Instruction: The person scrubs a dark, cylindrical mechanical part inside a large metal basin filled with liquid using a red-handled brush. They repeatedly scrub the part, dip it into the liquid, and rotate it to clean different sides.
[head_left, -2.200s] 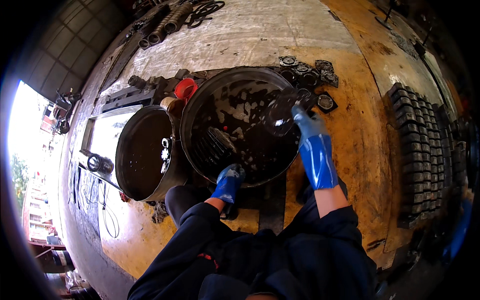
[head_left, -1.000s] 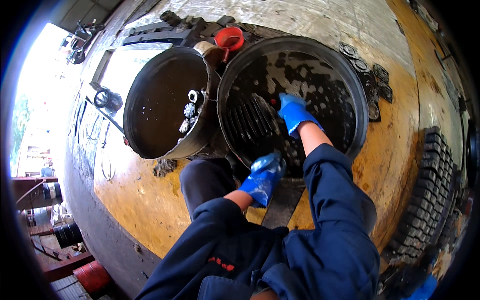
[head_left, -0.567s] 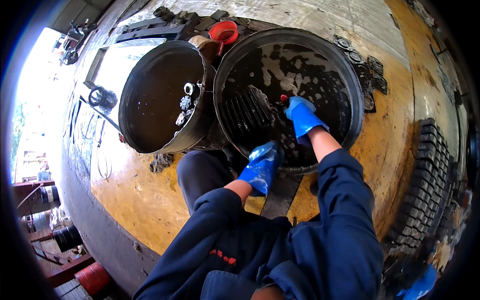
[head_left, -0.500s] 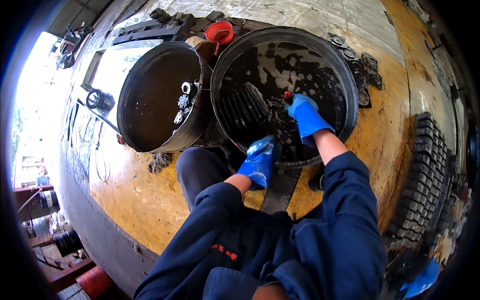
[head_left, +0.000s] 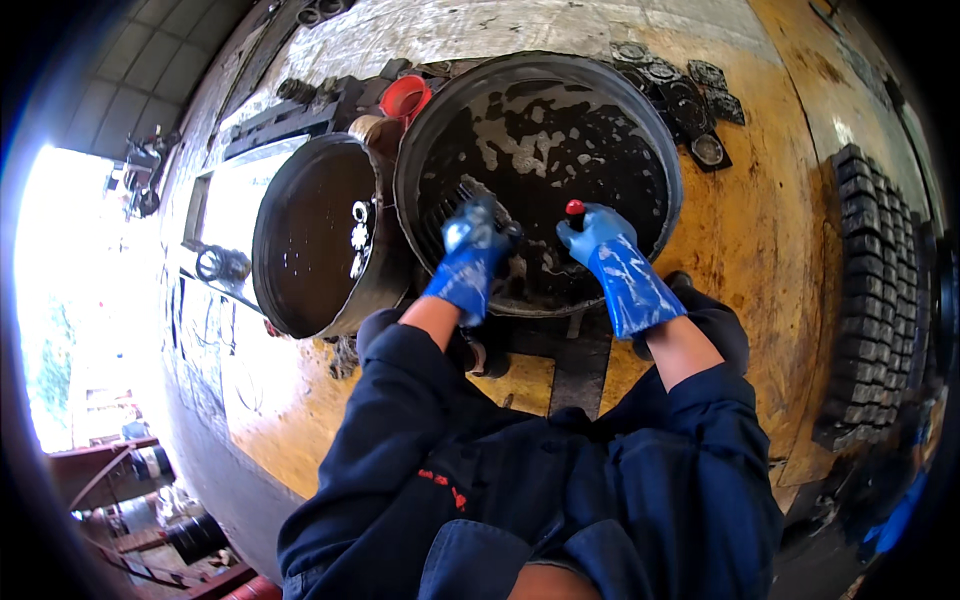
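Before me stands a large round metal tub [head_left: 672, 150] holding dark liquid with patches of foam. My left hand [head_left: 475, 240], in a blue rubber glove, is closed at a dark ribbed part [head_left: 437, 212] lying at the tub's left side. That part is largely covered by the glove and the liquid. Over the tub's right half my right hand [head_left: 603, 238], also gloved in blue, is closed round a tool handle [head_left: 575, 212], dark with a red end. The tool's lower end cannot be made out.
To the left stands a smaller metal drum [head_left: 376, 290] of brown liquid, with several metal parts [head_left: 359, 236] along its inner right side. A red plastic dipper [head_left: 405, 98] is behind. Dark flat parts [head_left: 690, 105] lie at the back right; a treaded black tyre [head_left: 868, 300] is far right.
My left hand has moved from the tub's near rim, farther in and left, onto the ribbed part. My right hand keeps the red-ended tool, now nearer the rim. The whole view has shifted.
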